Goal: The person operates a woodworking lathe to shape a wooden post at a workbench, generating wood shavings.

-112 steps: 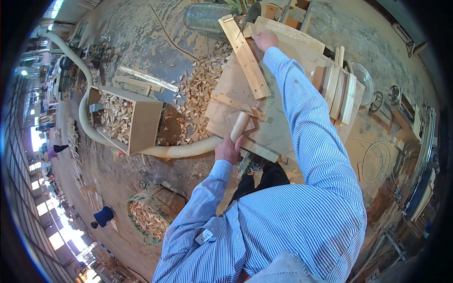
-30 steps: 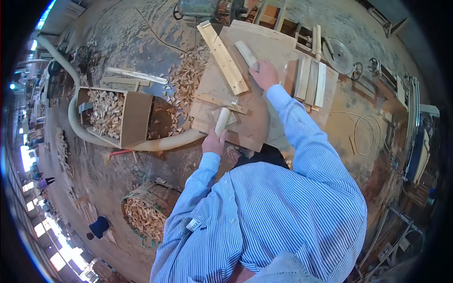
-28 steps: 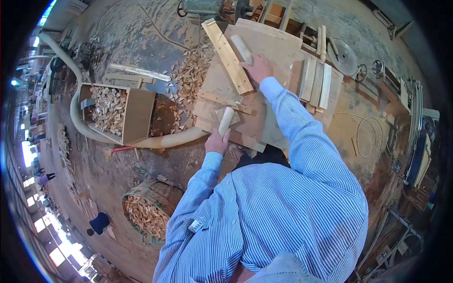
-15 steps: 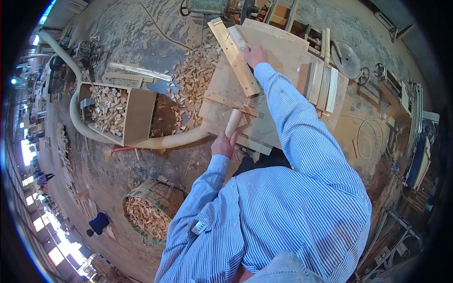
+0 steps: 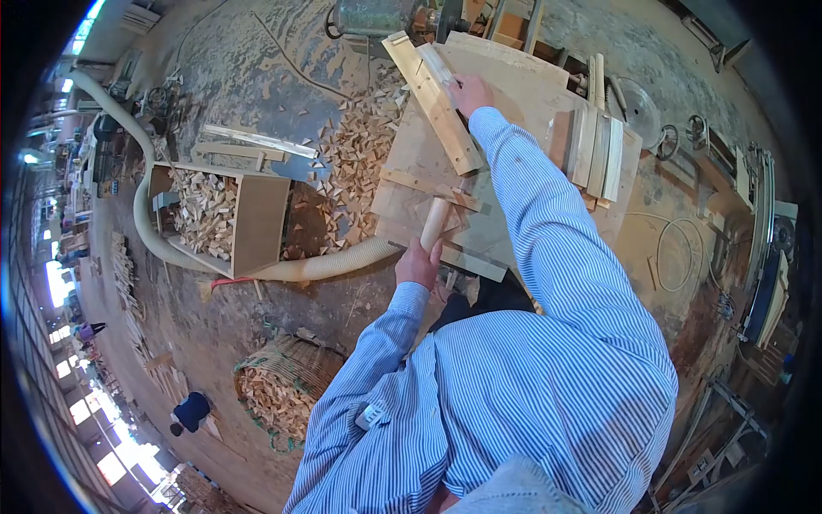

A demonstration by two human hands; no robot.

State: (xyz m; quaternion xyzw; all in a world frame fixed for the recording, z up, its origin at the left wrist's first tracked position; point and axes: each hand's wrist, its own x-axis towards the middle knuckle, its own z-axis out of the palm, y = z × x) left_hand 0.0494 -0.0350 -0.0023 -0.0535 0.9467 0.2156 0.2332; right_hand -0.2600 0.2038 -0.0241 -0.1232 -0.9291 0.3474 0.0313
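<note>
My left hand (image 5: 418,264) is closed around the near end of a pale round wooden piece (image 5: 435,221), at the near edge of a wooden worktable (image 5: 512,163). The far end of that piece lies by a thin wooden crosspiece (image 5: 432,188) on the table. Farther out, my right hand (image 5: 471,94) has its fingers closed on the lower end of a pale wooden strip (image 5: 435,63). A longer yellowish board (image 5: 434,104) with dark holes lies just left of the strip. My right fingertips are partly hidden by the hand.
Several curved wooden pieces (image 5: 595,158) lie at the table's right. Triangular offcuts (image 5: 364,146) cover the floor at left, near an offcut-filled box (image 5: 261,218) and a ribbed hose (image 5: 334,260). A basket of offcuts (image 5: 287,385) stands nearer. Another person (image 5: 191,411) is far left.
The whole view has shifted slightly, with the scene a little further right. Both hands keep their hold, and nothing on the table has clearly moved.
</note>
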